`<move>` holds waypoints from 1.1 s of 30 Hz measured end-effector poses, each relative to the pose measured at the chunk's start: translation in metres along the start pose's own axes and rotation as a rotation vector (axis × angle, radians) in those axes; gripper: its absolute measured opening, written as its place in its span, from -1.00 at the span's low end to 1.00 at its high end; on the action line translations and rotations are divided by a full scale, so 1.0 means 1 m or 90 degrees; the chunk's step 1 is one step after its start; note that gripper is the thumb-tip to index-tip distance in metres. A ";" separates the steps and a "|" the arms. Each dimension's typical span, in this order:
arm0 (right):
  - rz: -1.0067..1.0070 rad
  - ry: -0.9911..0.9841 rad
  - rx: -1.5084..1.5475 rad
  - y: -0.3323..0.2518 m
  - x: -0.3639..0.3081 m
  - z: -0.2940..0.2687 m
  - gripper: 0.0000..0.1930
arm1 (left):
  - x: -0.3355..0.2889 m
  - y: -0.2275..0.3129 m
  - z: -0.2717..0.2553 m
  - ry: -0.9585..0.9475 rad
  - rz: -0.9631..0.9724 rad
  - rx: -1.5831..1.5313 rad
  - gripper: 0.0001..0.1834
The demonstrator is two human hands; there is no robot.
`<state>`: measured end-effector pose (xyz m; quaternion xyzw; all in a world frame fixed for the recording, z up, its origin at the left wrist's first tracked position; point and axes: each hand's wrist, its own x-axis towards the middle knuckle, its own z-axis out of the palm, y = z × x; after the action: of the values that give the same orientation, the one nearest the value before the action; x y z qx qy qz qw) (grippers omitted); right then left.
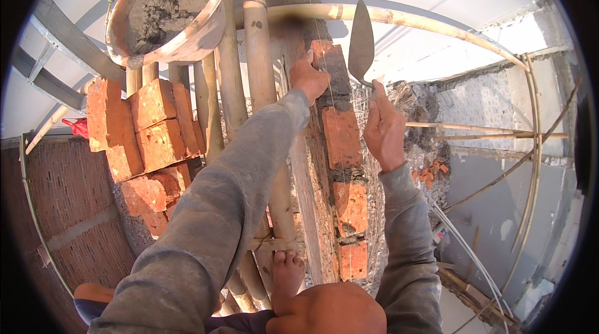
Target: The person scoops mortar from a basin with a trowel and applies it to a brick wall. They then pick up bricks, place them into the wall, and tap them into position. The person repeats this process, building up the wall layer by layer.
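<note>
My left hand (pixel 310 78) reaches to the far end of a narrow brick wall and grips the near-left side of an orange brick (pixel 329 54); some of its fingers are hidden. My right hand (pixel 384 125) is closed round the handle of a pointing trowel (pixel 361 44), whose leaf-shaped blade points away from me, just right of that brick. Grey mortar (pixel 337 78) lies beside and in front of the held brick. Nearer along the same wall, another brick (pixel 342 137) sits in the row, with more bricks and mortar joints below it. A thin string runs lengthwise over the wall.
A wide tub (pixel 221 6) of wet mortar stands at the upper left on bamboo poles (pixel 257 53). Below it are stacked loose bricks (pixel 153 106). A bamboo pole (pixel 405 17) crosses beyond the wall. My bare foot (pixel 288 271) rests on the bamboo; rubble lies far below right.
</note>
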<state>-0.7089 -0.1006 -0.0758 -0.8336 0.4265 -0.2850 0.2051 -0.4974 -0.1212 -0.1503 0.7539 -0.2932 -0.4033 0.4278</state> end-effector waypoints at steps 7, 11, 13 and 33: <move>0.001 -0.016 -0.018 0.005 0.008 0.001 -0.60 | -0.006 0.004 -0.002 0.015 -0.002 -0.021 -0.10; 0.026 -0.096 -0.058 0.005 0.004 -0.003 -0.58 | -0.004 0.002 -0.003 -0.025 -0.019 -0.038 -0.08; 0.069 -0.029 0.022 0.002 -0.002 -0.011 -0.58 | 0.000 -0.001 0.000 0.012 0.015 0.019 -0.07; 0.199 -0.079 0.311 -0.088 -0.074 -0.100 -0.78 | -0.301 -0.038 -0.227 -0.394 0.167 0.175 -0.55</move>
<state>-0.7572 -0.0003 0.0291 -0.6997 0.4548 -0.2926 0.4668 -0.4502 0.2264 -0.0059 0.6027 -0.5542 -0.5110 0.2618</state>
